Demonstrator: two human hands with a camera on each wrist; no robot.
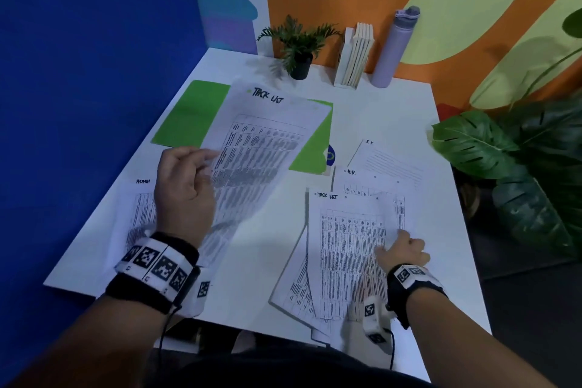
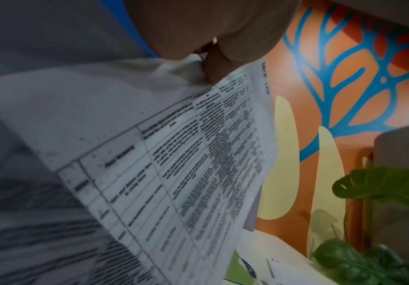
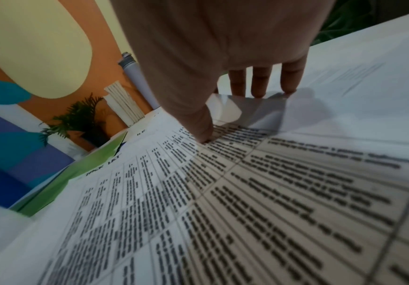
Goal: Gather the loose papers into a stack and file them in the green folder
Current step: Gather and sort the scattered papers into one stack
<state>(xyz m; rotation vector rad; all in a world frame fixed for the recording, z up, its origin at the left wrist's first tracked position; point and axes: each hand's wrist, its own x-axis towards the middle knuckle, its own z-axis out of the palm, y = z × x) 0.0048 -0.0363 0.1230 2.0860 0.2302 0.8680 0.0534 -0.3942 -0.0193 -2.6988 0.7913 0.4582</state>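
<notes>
My left hand (image 1: 185, 186) pinches the left edge of a "Task list" sheet (image 1: 261, 142) and holds it tilted above the table; the pinching fingers (image 2: 213, 63) and sheet (image 2: 186, 164) show close up in the left wrist view. Behind it the green folder (image 1: 189, 113) lies flat, partly hidden. At the front right, my right hand (image 1: 403, 250) grips the right edge of a small paper stack (image 1: 346, 246), with the thumb (image 3: 203, 129) on top and the fingers (image 3: 259, 83) at the raised edge. An "Admin" sheet (image 1: 141, 208), an "HR" sheet (image 1: 365, 183) and an "IT" sheet (image 1: 393, 161) lie loose.
A small potted plant (image 1: 299, 50), a white holder of books (image 1: 356, 53) and a lilac bottle (image 1: 393, 47) stand along the white table's (image 1: 378, 110) back edge. A large leafy plant (image 1: 510, 151) crowds the right side. A blue wall runs along the left.
</notes>
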